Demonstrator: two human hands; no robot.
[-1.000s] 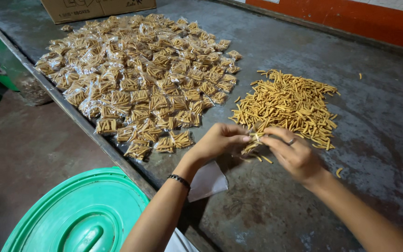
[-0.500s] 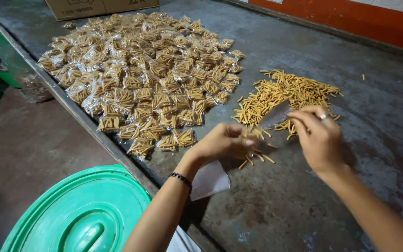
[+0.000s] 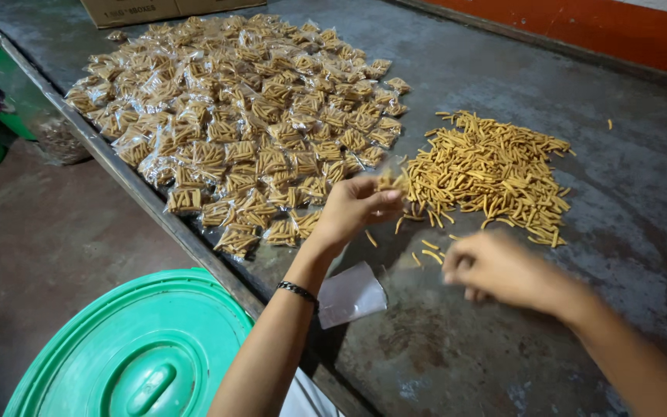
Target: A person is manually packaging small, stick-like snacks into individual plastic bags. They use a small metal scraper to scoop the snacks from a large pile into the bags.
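- Nearest to me, off the edge of the tabletop [image 3: 457, 363], a round green lid [image 3: 129, 355] with a moulded handle sits low on the person's left, away from the work.
- Just past it, an empty clear plastic pouch [image 3: 351, 293] lies flat on the tabletop near the edge, beside the left forearm with its dark beaded bracelet [image 3: 299, 291].
- The right hand [image 3: 496, 266] hovers low over the grey surface, blurred by motion; its fingers look curled in, but I cannot tell whether that grip has anything in it.
- A few stray sticks [image 3: 428, 251] lie between the two hands, just left of the right hand and below the left.
- The left hand [image 3: 353, 207] is raised a little, fingers pinched shut around a small bunch of yellow sticks [image 3: 387, 181] that pokes out beyond the fingertips.
- The loose pile of sticks [image 3: 492, 174] lies beyond both hands; its near left edge is just beside the left hand's bunch, so the left hand is the closer of the two. The sticks lie at mixed angles, with no common long axis.
- Left of that pile, a broad heap of filled packets [image 3: 233, 116] spreads away toward the far end.
- Farthest off stand a cardboard box [image 3: 152, 9] and an orange wall strip [image 3: 580, 27].
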